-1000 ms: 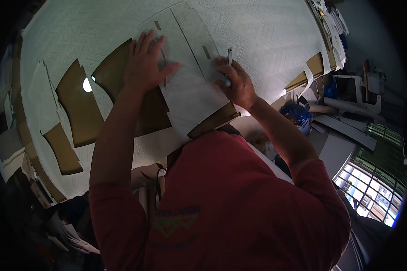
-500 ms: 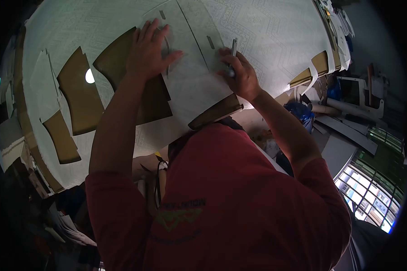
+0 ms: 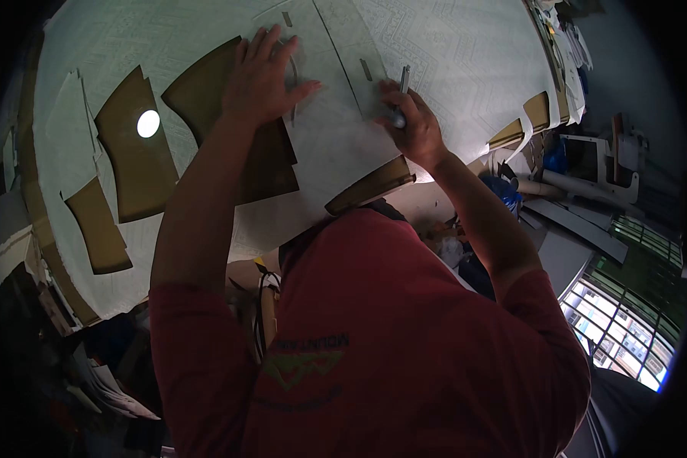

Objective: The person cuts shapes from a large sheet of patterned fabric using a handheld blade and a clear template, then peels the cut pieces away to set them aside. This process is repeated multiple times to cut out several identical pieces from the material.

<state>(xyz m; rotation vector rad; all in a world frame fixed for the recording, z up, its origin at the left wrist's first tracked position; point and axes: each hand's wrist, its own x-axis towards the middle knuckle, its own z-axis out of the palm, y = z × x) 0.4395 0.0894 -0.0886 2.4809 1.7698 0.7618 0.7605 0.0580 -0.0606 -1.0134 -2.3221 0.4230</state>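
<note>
My left hand (image 3: 259,84) lies flat with its fingers spread, pressing on a pale translucent pattern sheet (image 3: 330,145) marked with a dark line and small slots. At the sheet's right edge, my right hand (image 3: 421,131) is closed around a slim silver pen-like tool (image 3: 404,80). The tool's upper end sticks up past the fingers; its tip is hidden. A large brown pattern piece (image 3: 198,84) lies partly under my left hand and forearm. Another brown piece (image 3: 370,185) sits by the near table edge, below my right hand.
Further brown pieces, one larger (image 3: 133,164) and one small (image 3: 99,233), lie on the left of the patterned white table covering (image 3: 443,46). Strapped brown pieces (image 3: 538,111) rest at the right edge. Beyond are boards (image 3: 576,221) and a barred window (image 3: 618,328).
The view has shifted slightly, so hands and pattern sheet appear a little further right. Both hands keep nearly the same pose on the sheet, and the right still grips the tool.
</note>
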